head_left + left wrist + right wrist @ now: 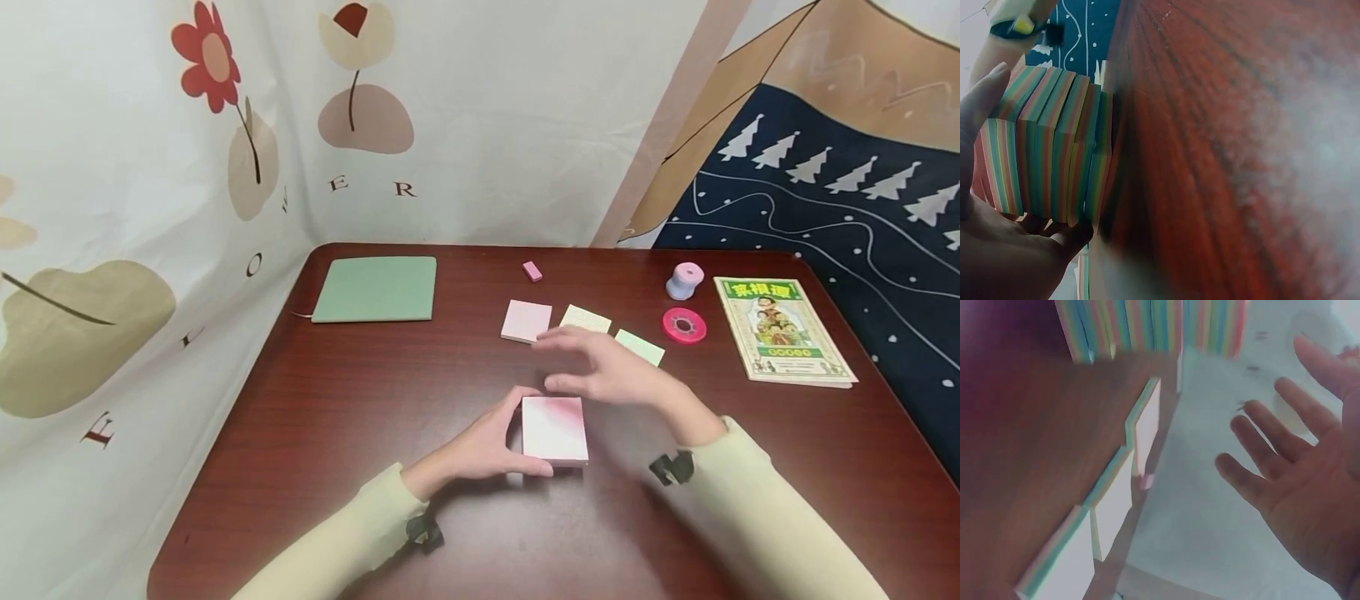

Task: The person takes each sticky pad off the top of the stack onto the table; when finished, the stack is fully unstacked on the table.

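Note:
A tall stack of sticky note pads (pixel 555 429), its top sheet white with pink, stands near the table's middle. My left hand (pixel 483 442) grips it from the left, thumb at the near side and fingers round the far side. In the left wrist view the stack (pixel 1054 137) shows striped edges of several colours, with its layers slightly out of line. Above and beyond it, my right hand (pixel 607 367) hovers with fingers apart, holding nothing. Behind that hand lie a pink pad (pixel 527 321), a partly hidden yellow pad (pixel 585 318) and a green pad (pixel 640 347).
A green notebook (pixel 375 289) lies at the back left. Towards the back is a small pink eraser-like block (pixel 532 272). On the right are a pink-and-blue spool-shaped item (pixel 684 282), a pink ring-shaped disc (pixel 684 326) and an illustrated booklet (pixel 783 331). Printed cloth (pixel 510 125) hangs behind the table.

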Demonstrator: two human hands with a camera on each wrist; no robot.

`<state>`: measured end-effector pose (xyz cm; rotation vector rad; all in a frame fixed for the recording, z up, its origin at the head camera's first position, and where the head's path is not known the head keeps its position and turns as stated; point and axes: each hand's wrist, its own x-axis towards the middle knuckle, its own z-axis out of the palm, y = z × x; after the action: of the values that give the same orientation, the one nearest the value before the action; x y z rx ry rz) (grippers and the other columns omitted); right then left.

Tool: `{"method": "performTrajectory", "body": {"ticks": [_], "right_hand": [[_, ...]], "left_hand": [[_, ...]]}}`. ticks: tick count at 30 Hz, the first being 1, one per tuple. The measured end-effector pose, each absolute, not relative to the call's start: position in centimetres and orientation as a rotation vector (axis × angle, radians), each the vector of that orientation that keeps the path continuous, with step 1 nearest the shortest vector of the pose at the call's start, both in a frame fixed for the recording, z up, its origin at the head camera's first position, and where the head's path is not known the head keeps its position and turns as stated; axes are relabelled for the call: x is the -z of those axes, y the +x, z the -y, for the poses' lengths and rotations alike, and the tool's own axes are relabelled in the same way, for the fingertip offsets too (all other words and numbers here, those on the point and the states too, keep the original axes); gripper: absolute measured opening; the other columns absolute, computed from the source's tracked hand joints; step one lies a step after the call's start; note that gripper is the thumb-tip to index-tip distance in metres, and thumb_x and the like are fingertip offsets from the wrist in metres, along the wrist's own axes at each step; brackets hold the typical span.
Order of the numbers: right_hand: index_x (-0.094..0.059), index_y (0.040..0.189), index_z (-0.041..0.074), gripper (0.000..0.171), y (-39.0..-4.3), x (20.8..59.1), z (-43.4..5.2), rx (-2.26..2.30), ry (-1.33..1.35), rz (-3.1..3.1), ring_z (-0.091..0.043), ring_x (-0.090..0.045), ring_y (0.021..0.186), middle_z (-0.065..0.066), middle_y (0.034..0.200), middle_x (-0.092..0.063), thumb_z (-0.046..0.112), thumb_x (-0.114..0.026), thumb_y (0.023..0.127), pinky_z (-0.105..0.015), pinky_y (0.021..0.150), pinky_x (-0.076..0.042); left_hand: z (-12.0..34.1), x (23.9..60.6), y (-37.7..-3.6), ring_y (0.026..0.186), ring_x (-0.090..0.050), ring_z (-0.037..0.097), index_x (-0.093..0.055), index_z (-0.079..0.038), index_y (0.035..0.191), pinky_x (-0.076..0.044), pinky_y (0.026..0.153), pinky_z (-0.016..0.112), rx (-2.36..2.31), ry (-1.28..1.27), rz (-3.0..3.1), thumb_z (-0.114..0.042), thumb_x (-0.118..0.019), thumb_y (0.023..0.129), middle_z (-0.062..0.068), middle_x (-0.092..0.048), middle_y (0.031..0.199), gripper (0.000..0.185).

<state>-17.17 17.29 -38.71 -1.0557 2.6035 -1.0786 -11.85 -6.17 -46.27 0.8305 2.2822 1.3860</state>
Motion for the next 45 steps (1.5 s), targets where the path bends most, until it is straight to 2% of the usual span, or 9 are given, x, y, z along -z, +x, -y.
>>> {"method": "performTrajectory", "body": {"ticks": [6, 11, 18, 29, 36, 42, 45], "right_hand": [[-0.058, 0.137, 0.015, 0.063, -12.9, 39.7, -17.3, 0.952, -1.159, -2.604, -0.019, -0.045, 0.128, -0.003, 0.142, -0.049, 0.040, -0.078, 0.083, -0.045, 0.099, -0.043], [-0.055, 0.140, 0.016, 0.074, -11.0, 41.0, -17.1, 0.857, -1.180, -2.676, -0.020, -0.044, 0.128, -0.007, 0.143, -0.047, 0.042, -0.082, 0.077, -0.040, 0.096, -0.045], [-0.052, 0.142, 0.017, 0.077, -10.1, 41.8, -16.5, 0.842, -1.157, -2.720, -0.015, -0.045, 0.125, -0.001, 0.142, -0.047, 0.036, -0.085, 0.075, -0.036, 0.095, -0.044], [-0.059, 0.134, 0.017, 0.069, -10.2, 41.7, -16.7, 0.834, -1.180, -2.768, -0.013, -0.048, 0.117, 0.001, 0.133, -0.051, 0.036, -0.086, 0.073, -0.034, 0.092, -0.046], [-0.061, 0.133, 0.019, 0.069, -10.2, 41.0, -18.7, 0.914, -1.050, -2.813, -0.013, -0.050, 0.116, 0.004, 0.133, -0.051, 0.036, -0.087, 0.072, -0.036, 0.091, -0.046], [-0.061, 0.133, 0.018, 0.070, -10.9, 40.6, -23.0, 0.955, -0.792, -2.913, -0.022, -0.051, 0.114, -0.002, 0.134, -0.052, 0.036, -0.088, 0.071, -0.044, 0.085, -0.046], [-0.061, 0.133, 0.015, 0.070, -11.2, 41.0, -25.8, 0.965, -0.642, -2.960, -0.027, -0.051, 0.113, -0.007, 0.133, -0.053, 0.037, -0.088, 0.072, -0.048, 0.085, -0.044]], "left_hand": [[6.4, 46.3, -12.0, 0.115, -0.051, 0.009, -0.035, -0.024, 0.140, -0.041, 0.099, 0.038, -1.320, 0.854, -2.306, -0.040, -0.090, 0.067, -0.007, -0.052, 0.130, 0.093], [6.4, 46.4, -12.1, 0.108, -0.053, 0.010, -0.036, -0.023, 0.140, -0.043, 0.094, 0.035, -1.298, 0.869, -2.310, -0.039, -0.090, 0.067, -0.006, -0.052, 0.128, 0.092], [6.3, 46.6, -12.0, 0.106, -0.053, 0.010, -0.038, -0.020, 0.137, -0.044, 0.093, 0.031, -1.294, 0.868, -2.340, -0.031, -0.090, 0.067, -0.005, -0.051, 0.127, 0.088], [6.3, 46.6, -12.1, 0.107, -0.052, 0.011, -0.040, -0.020, 0.136, -0.044, 0.093, 0.033, -1.243, 0.888, -2.364, -0.032, -0.089, 0.069, -0.006, -0.049, 0.127, 0.085], [6.2, 46.4, -12.1, 0.111, -0.051, 0.011, -0.039, -0.016, 0.139, -0.042, 0.096, 0.034, -1.232, 0.893, -2.371, -0.033, -0.089, 0.069, -0.005, -0.049, 0.129, 0.088], [6.2, 46.4, -12.0, 0.106, -0.052, 0.012, -0.041, -0.017, 0.137, -0.044, 0.091, 0.032, -1.252, 0.906, -2.364, -0.033, -0.089, 0.068, -0.005, -0.050, 0.124, 0.085], [6.2, 46.4, -12.0, 0.106, -0.051, 0.012, -0.041, -0.019, 0.137, -0.043, 0.090, 0.032, -1.254, 0.903, -2.364, -0.034, -0.089, 0.068, -0.006, -0.050, 0.123, 0.085]]}}
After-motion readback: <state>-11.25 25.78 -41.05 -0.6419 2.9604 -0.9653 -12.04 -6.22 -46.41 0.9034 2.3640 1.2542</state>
